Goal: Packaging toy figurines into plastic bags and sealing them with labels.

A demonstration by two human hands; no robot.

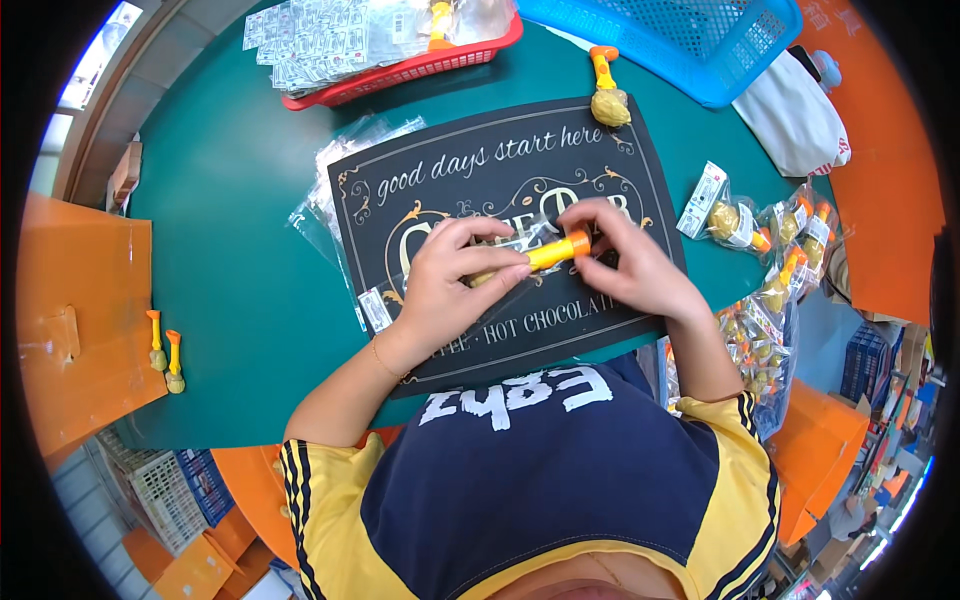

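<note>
In the middle, over a dark printed placemat, my left hand is closed around a yellow-handled toy. Its gold part is mostly covered by my fingers. My right hand curls its thumb and forefinger around the orange end of the same toy. A clear plastic bag with a white printed label lies under and around my left hand; how far it covers the toy I cannot tell. A similar toy with a lumpy gold end rests at the mat's far right corner.
A red basket with labelled clear bags stands at the far left, a blue basket at the far right. Bagged toys pile up on the right. Two loose toys lie near the table's left edge. More clear bags stick out beside the mat.
</note>
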